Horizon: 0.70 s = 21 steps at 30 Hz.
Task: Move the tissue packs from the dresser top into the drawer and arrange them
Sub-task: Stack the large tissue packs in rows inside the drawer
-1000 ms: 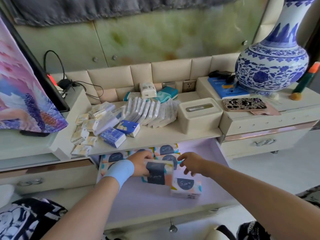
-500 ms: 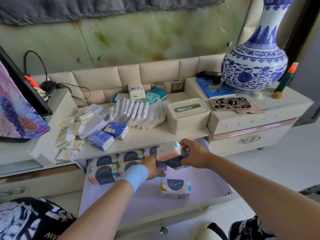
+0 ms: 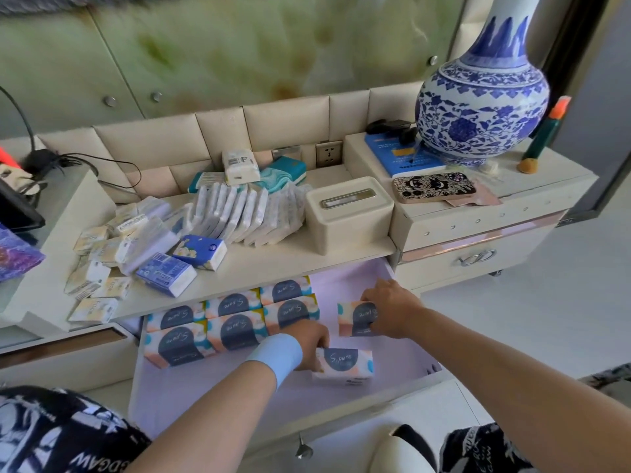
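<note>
The open drawer (image 3: 211, 401) has a lilac floor and holds several patterned tissue packs in two rows (image 3: 235, 322) at its back left. My right hand (image 3: 392, 312) grips one more pack (image 3: 355, 317) lying on the drawer floor just right of those rows. My left hand (image 3: 310, 343), with a blue wristband, grips the left end of a loose pack (image 3: 345, 365) nearer the front. On the dresser top (image 3: 290, 268) lie many small pocket tissue packs: a leaning row of white ones (image 3: 246, 213), two blue ones (image 3: 167, 273) and a scattered pile (image 3: 112, 240).
A cream tissue box (image 3: 348, 213) stands at the right end of the dresser top. The raised right cabinet carries a large blue-and-white vase (image 3: 481, 97), a blue book (image 3: 403, 158) and a phone (image 3: 433, 187). Teal packs (image 3: 283, 172) and a wall socket (image 3: 329, 153) sit at the back.
My right hand has brought its pack down from mid-air onto the drawer floor beside the rows. My left hand has moved from the rows to the loose front pack.
</note>
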Each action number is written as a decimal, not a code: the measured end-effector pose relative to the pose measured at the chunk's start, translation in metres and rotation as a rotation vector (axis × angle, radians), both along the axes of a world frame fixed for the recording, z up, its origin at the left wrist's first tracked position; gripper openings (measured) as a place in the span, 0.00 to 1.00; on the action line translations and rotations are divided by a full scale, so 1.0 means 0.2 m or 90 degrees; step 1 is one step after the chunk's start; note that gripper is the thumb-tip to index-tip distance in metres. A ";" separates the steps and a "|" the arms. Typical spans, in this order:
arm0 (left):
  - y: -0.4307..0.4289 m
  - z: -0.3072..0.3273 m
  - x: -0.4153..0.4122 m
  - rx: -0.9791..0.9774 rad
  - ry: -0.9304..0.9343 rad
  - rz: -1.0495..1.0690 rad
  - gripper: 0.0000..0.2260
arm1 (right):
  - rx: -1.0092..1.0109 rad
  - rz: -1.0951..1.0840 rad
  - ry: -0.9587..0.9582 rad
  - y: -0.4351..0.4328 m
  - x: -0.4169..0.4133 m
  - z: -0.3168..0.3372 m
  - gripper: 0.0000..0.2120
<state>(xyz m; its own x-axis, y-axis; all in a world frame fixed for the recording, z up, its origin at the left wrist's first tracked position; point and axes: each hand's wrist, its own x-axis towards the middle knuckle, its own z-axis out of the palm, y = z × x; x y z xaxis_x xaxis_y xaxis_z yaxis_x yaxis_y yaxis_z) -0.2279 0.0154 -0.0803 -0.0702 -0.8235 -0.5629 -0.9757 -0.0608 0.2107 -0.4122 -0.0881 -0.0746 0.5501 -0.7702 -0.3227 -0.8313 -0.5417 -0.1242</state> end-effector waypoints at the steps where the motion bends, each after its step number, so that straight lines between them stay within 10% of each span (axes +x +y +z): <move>1: -0.01 -0.01 -0.01 -0.013 0.008 0.003 0.18 | 0.008 -0.003 0.007 0.00 0.00 -0.02 0.25; 9: -0.06 -0.05 -0.07 -0.045 0.024 0.022 0.12 | 0.178 0.003 -0.039 0.02 0.03 -0.13 0.29; 21: -0.04 -0.04 -0.04 -0.025 0.012 -0.033 0.21 | 0.027 0.159 0.118 0.10 0.00 -0.13 0.63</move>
